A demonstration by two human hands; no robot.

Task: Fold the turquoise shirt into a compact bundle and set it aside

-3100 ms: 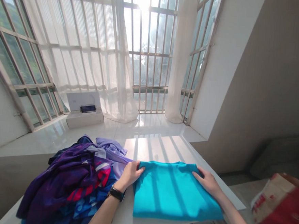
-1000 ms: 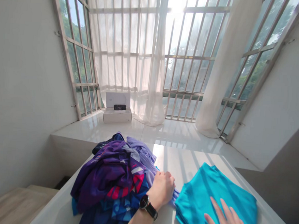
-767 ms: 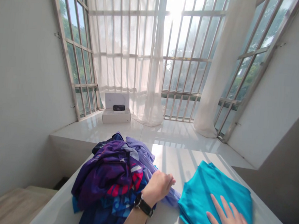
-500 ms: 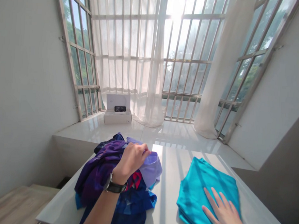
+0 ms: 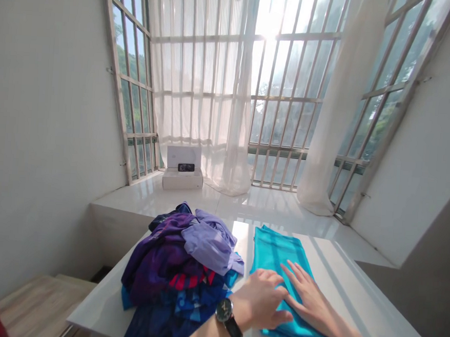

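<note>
A white glossy worktop [image 5: 354,306] carries a rumpled heap of purple and blue clothes [image 5: 172,267] and, just right of it, a long folded turquoise fabric garment [image 5: 276,254]. The right hand [image 5: 310,300] lies flat on the garment, its grip released, fingers spread. The left hand [image 5: 260,299], with a black wristwatch [image 5: 224,312] at its wrist, curls against the garment; whether that grip is clenched, I cannot tell.

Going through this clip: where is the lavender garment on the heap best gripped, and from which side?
Probably the raised, bunched fold of the lavender garment, from above: it lies loose on top of the clothes heap with nothing over it. The right side of the heap also looks workable, where the left hand is nearest.
</note>
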